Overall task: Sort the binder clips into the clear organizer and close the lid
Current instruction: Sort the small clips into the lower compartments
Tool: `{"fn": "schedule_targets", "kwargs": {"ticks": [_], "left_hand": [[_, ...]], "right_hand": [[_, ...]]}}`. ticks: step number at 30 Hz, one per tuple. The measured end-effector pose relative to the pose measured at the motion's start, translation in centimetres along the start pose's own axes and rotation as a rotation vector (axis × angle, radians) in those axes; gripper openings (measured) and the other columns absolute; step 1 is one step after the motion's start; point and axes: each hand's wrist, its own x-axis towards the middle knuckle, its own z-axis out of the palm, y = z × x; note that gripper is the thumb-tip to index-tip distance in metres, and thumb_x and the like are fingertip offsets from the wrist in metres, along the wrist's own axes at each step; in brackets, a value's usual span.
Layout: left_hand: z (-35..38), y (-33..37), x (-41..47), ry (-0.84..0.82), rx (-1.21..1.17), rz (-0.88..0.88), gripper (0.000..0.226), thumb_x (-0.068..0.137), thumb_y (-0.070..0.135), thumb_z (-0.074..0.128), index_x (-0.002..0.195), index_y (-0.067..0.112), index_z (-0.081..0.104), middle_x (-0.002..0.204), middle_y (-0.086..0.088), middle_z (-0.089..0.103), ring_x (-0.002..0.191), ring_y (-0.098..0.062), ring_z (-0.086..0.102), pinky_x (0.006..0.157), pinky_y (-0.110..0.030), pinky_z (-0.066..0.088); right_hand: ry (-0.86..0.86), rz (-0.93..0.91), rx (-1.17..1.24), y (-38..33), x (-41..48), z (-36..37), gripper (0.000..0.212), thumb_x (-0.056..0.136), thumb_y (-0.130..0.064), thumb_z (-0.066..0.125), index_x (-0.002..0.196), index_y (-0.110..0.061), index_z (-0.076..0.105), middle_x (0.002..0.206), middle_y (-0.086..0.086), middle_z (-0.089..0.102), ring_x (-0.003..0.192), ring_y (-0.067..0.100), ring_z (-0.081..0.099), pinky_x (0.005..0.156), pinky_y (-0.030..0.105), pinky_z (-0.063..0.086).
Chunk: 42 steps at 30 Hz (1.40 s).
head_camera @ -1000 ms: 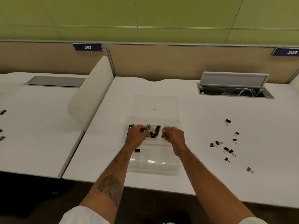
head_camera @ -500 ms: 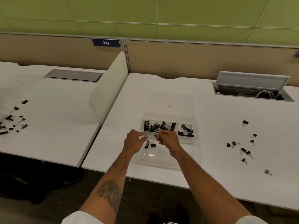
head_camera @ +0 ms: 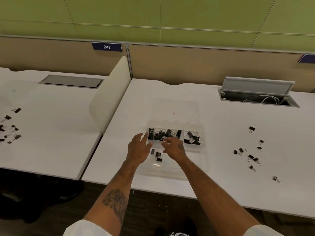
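Where white desk (head_camera: 221, 167) meets tan partition (head_camera: 204, 65), left hand (head_camera: 139, 149) splayed empty; right hand (head_camera: 174, 149) curled, hold unclear.

White worktop (head_camera: 221, 150) in the middle, 2nd worktop (head_camera: 59, 125) to the L, w/ a cream divider panel (head_camera: 110, 97) upright btwn them, rounded at its near end. Far R on the main worktop: cable hatch (head_camera: 257, 86), grey flap tilted up, white cables (head_camera: 265, 99) coiled inside. Far side of the L worktop: flat grey hatch cover (head_camera: 71, 81), closed. Behind both runs a tan partition (head_camera: 204, 65) w/ a blue plate (head_camera: 106, 47) reading 247; 2nd blue plate (head_camera: 307, 59) cut off at R edge, no. unreadable. Green wall (head_camera: 153, 14) above. Dark floor (head_camera: 153, 206) nearest.
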Motion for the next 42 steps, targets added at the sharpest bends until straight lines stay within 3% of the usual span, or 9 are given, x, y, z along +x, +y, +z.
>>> {"fn": "schedule_targets", "kwargs": {"ticks": [2, 5, 9, 13, 17, 26, 33, 42], "left_hand": [[0.2, 0.4, 0.2, -0.014, 0.038, 0.025, 0.062, 0.1, 0.047, 0.035, 0.154, 0.025, 0.015, 0.161, -0.007, 0.013, 0.149, -0.024, 0.007, 0.119, -0.046, 0.013], [0.7, 1.7, 0.7, -0.03, 0.137, 0.083, 0.066, 0.099, 0.052, 0.03, 0.154, 0.026, 0.005, 0.163, -0.008, -0.002, 0.149, -0.025, -0.005, 0.119, -0.051, 0.007], [1.9, 4.6, 1.9, -0.027, 0.227, 0.186, 0.071, 0.097, 0.058, 0.029, 0.154, 0.028, -0.002, 0.162, -0.009, -0.011, 0.149, -0.027, -0.012, 0.118, -0.054, 0.004], [3.8, 8.2, 2.8, -0.054, 0.26, 0.284, 0.072, 0.096, 0.06, 0.028, 0.154, 0.029, -0.002, 0.162, -0.009, -0.011, 0.149, -0.027, -0.013, 0.118, -0.056, 0.002], [5.7, 12.0, 4.2, -0.093, 0.276, 0.318, 0.073, 0.095, 0.064, 0.022, 0.154, 0.029, -0.004, 0.162, -0.009, -0.012, 0.148, -0.027, -0.014, 0.117, -0.056, 0.0], [10.9, 19.9, 7.8, -0.127, 0.249, 0.294, 0.074, 0.093, 0.066, 0.021, 0.154, 0.03, -0.002, 0.162, -0.007, -0.012, 0.148, -0.025, -0.013, 0.118, -0.055, 0.0], [13.9, 21.3, 8.8, -0.122, 0.245, 0.244, 0.077, 0.09, 0.071, 0.017, 0.153, 0.033, -0.005, 0.161, -0.005, -0.015, 0.148, -0.024, -0.015, 0.118, -0.056, 0.001], [14.9, 21.4, 9.1, -0.057, 0.281, 0.211, 0.077, 0.084, 0.072, 0.001, 0.152, 0.037, -0.006, 0.162, -0.003, -0.014, 0.149, -0.022, -0.013, 0.116, -0.058, 0.004]], "right_hand": [[0.066, -0.059, -0.039, -0.1, -0.2, -0.7, 0.035, 0.094, -0.033, 0.058, 0.121, -0.011, 0.064, 0.118, -0.002, 0.065, 0.077, 0.015, 0.07, 0.07, 0.02, 0.05], [0.159, -0.147, -0.206, 0.5, -0.3, -2.4, 0.035, 0.096, -0.033, 0.055, 0.121, -0.008, 0.063, 0.119, 0.007, 0.062, 0.107, 0.021, 0.059, 0.09, 0.031, 0.045], [0.164, -0.152, -0.475, 2.9, 0.3, -5.1, 0.053, 0.098, -0.048, 0.042, 0.143, -0.02, 0.042, 0.155, 0.008, 0.03, 0.142, 0.024, 0.03, 0.111, 0.043, 0.032], [0.239, -0.162, -0.689, 5.9, 0.6, -8.6, 0.059, 0.098, -0.052, 0.039, 0.148, -0.02, 0.034, 0.16, 0.015, 0.017, 0.146, 0.03, 0.021, 0.114, 0.047, 0.026], [0.227, -0.06, -0.78, 9.1, 1.7, -13.0, 0.063, 0.099, -0.056, 0.031, 0.151, -0.02, 0.026, 0.161, 0.016, 0.01, 0.149, 0.03, 0.012, 0.117, 0.05, 0.02], [0.225, 0.083, -0.787, 14.5, 6.3, -25.1, 0.059, 0.101, -0.05, 0.029, 0.152, -0.021, 0.024, 0.162, 0.013, 0.007, 0.15, 0.028, 0.006, 0.118, 0.051, 0.012], [0.186, 0.128, -0.904, 18.1, 10.5, -31.6, 0.055, 0.103, -0.041, 0.033, 0.151, -0.017, 0.024, 0.16, 0.018, 0.012, 0.147, 0.033, 0.015, 0.115, 0.054, 0.02], [0.08, 0.196, -0.927, 21.5, 14.6, -35.2, 0.051, 0.104, -0.028, 0.03, 0.152, -0.02, 0.016, 0.162, 0.017, -0.005, 0.149, 0.036, 0.002, 0.116, 0.058, 0.016]]}}
